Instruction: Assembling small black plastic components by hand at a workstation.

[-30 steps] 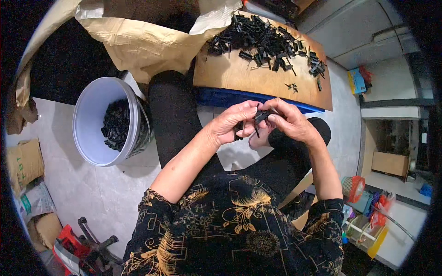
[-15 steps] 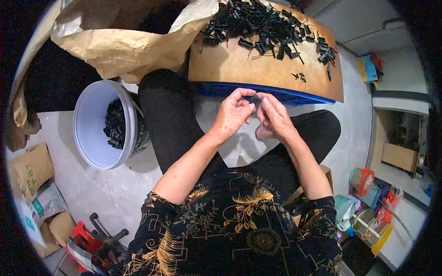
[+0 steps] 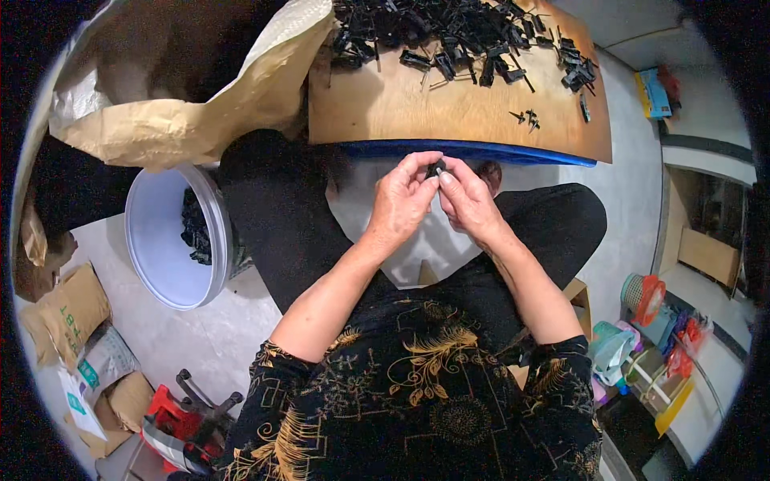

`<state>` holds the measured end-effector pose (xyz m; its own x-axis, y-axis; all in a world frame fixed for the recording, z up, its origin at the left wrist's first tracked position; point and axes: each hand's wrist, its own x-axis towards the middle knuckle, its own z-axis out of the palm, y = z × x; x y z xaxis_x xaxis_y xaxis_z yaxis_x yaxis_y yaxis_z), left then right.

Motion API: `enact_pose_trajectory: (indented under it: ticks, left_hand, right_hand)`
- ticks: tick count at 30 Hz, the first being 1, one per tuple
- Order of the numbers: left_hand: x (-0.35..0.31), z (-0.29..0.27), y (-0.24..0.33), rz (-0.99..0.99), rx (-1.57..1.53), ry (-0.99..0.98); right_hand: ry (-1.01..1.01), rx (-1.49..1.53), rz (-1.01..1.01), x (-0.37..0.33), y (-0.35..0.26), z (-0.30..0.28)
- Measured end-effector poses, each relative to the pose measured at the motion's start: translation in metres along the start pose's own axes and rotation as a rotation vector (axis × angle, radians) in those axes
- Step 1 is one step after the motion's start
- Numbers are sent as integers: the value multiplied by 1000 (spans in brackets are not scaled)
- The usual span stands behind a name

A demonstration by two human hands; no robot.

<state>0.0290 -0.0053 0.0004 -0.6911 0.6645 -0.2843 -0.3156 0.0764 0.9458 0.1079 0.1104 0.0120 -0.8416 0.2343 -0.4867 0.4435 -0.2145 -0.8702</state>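
My left hand and my right hand meet just in front of the wooden board's near edge, above my lap. Between their fingertips is a small black plastic part, pinched from both sides and mostly covered by the fingers. Beyond, a heap of black plastic parts with thin stems lies across the far side of the wooden board. A few tiny black pieces lie apart near the board's right front.
To the left a white bucket stands tilted in view, with black parts inside. A large tan woven sack hangs open behind it. Packed bags sit at lower left; a basket and plastic bags are at right.
My hands have drawn closer together, the right fingers now pressing on the small black part. The view has shifted slightly, and the sack's edge sits lower over the bucket.
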Motion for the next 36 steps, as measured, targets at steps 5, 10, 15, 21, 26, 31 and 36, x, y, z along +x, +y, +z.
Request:
enact_pose_trajectory:
  ticks: [5,10,15,21,26,31,36]
  left_hand:
    - [1,2,-8,36,33,70]
    - [5,1,-12,97,162,153]
    - [6,1,-18,291,463,240]
    - [13,-1,-15,268,556,177]
    - [9,-14,4,96,-117,99]
    - [4,-21,12,-53,-366,65]
    - [2,-23,10,-97,-399,-47]
  right_hand:
    - [4,-8,-7,7,4,3]
    - [5,-54,-47,17,9,5]
    - [15,-175,-31,26,10,5]
    - [39,-195,-127,37,22,1]
    - [107,-329,-287,32,28,-6]
    - [-31,4,-116,14,0,-9]
    - [-38,129,-168,7,-7,-10]
